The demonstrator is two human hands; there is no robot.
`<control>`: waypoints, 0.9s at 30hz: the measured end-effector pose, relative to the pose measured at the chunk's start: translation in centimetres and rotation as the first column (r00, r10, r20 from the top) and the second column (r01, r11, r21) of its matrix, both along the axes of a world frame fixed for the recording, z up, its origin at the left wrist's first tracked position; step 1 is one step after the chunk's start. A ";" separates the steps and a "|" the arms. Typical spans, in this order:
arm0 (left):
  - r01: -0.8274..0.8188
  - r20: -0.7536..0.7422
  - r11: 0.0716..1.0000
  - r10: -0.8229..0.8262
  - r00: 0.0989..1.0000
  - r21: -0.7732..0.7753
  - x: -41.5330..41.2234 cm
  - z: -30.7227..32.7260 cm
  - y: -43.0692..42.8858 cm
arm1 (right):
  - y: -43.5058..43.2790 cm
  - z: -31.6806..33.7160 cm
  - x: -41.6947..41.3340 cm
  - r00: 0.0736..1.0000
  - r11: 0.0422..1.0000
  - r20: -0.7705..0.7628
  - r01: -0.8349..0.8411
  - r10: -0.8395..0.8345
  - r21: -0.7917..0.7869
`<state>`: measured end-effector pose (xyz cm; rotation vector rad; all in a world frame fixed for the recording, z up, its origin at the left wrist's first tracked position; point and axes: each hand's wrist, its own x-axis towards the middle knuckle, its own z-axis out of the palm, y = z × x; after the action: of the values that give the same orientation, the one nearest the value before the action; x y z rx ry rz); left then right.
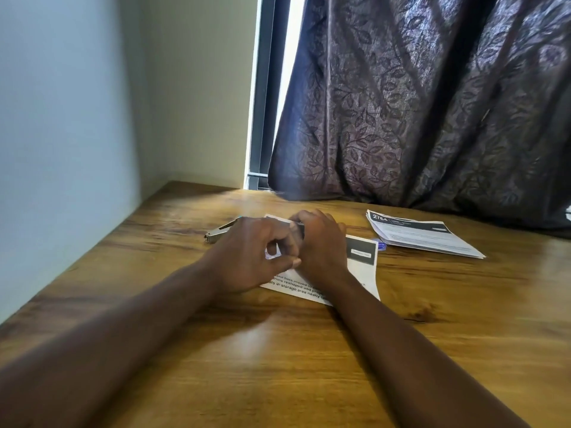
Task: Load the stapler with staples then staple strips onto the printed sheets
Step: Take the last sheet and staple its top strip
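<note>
Head view: both forearms are reaching forward over a wooden counter (432,319) and the two hands are meeting above a printed sheet (363,274) lying flat mid-counter. Left hand (247,254) is sitting on the sheet's left part, fingers curled, thumb and forefinger pinching toward a small white bit of paper (272,254), probably a strip, but blurred, so cannot tell for sure what it is gripping. Right hand (321,242) is curling just beside the left, touching it, fingers bent over a small dark object (299,227) at the knuckles; too hidden to say what it is or whether it is really being gripped. The sheet is showing a dark header band at its right end and lines of black text at the near edge, partly covered by both wrists.

A metal stapler (217,233) is lying on the counter just left of the left hand, far side, apparently hinged open, with its far end hidden behind the hand. A stack of printed sheets (423,237) is lying well to the right, near the curtain, top page bearing a dark header with the number 2764. A small blue item (381,244) is peeking out between the stack and the single sheet; too small to identify.

A dark leaf-patterned curtain (432,97) is hanging behind the counter, with a window frame (265,88) and a pale wall (92,88) to the left.
</note>
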<state>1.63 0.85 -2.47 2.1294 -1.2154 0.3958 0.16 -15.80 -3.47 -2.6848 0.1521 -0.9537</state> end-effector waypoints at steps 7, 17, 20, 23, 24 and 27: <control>0.050 -0.136 0.989 -0.031 0.990 0.136 0.5 -1.1 -0.1 | -0.1 0.2 0.1 0.999 1.000 -0.047 -0.017 0.017 0.010; -0.026 -0.161 0.916 0.098 0.982 0.400 0.1 -0.3 -0.9 | -2.8 0.3 -0.2 0.983 0.988 -0.177 -0.028 0.056 0.154; -0.046 -0.147 0.907 0.118 0.982 0.419 -0.1 -0.2 -1.2 | -3.7 0.2 -0.7 0.978 0.985 -0.205 -0.002 0.037 0.173; -0.046 -0.157 0.903 0.124 0.980 0.426 -0.2 -0.1 -1.3 | -3.9 0.0 -1.2 0.981 0.996 -0.193 -0.016 0.033 0.085; -0.049 -0.151 0.903 0.125 0.981 0.428 -0.2 0.0 -1.3 | -3.8 -0.1 -1.3 0.981 0.999 -0.192 -0.020 0.028 0.042; -0.064 -0.116 0.903 0.125 0.985 0.425 -0.4 0.0 -1.3 | -3.3 0.1 -1.4 0.982 0.994 -0.191 -0.015 -0.007 -0.111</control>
<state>1.27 -0.48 -2.51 2.5406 -1.1988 0.0172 -1.25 -19.06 -3.34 -2.8765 0.1367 -0.7217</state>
